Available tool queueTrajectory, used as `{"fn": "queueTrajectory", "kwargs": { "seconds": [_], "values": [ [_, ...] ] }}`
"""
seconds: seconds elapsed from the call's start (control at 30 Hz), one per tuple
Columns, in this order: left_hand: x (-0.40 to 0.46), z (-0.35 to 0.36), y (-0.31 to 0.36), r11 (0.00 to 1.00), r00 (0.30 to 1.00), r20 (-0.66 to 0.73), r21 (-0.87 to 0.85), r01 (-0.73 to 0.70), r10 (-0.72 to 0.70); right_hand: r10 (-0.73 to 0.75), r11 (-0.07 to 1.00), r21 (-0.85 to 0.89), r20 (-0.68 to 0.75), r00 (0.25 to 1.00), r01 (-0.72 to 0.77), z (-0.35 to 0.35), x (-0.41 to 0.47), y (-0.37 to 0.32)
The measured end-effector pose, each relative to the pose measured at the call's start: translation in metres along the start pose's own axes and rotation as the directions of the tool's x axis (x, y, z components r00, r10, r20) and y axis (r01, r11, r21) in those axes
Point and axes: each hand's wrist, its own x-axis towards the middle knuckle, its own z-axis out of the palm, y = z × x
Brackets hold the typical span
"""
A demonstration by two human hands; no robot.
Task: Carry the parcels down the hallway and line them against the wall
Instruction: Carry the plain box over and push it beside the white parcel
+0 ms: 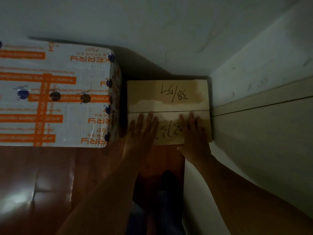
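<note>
A small brown cardboard parcel point(167, 95) with handwritten numbers lies on the floor in the corner, its far side against the white wall point(152, 31). My left hand point(140, 131) and my right hand point(194, 133) both rest flat on its near top flap, fingers spread, palms at its front edge. Just to its left stands a large white parcel point(55, 94) with orange print and tape, also against the wall, its right side almost touching the brown parcel.
A white side wall point(262, 116) with a horizontal groove closes off the right, touching the brown parcel. Reddish-brown glossy floor point(50, 184) stretches toward me. My dark-clothed legs point(162, 209) show below between my forearms.
</note>
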Motion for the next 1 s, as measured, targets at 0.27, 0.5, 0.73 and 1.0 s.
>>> {"fn": "queueTrajectory", "kwargs": {
  "seconds": [0.27,0.5,0.73,1.0],
  "values": [
    [0.02,-0.017,-0.015,0.997,0.998,-0.022,0.047,0.056,-0.055,-0.03,1.0,-0.007,-0.071,0.997,0.03,-0.016,0.027,-0.003],
    [0.008,-0.049,-0.006,1.0,0.997,-0.082,-0.031,-0.005,0.002,0.006,0.991,0.133,0.051,0.999,-0.013,-0.045,0.028,0.001],
    [-0.012,-0.102,-0.045,0.941,0.881,-0.331,-0.081,0.329,-0.337,0.017,0.992,0.12,0.106,0.994,-0.03,-0.071,0.027,-0.033],
    [-0.014,-0.079,-0.085,0.908,0.878,-0.238,-0.174,0.381,-0.415,0.047,0.992,0.118,0.061,0.997,-0.054,-0.031,0.029,-0.055]
  ]
}}
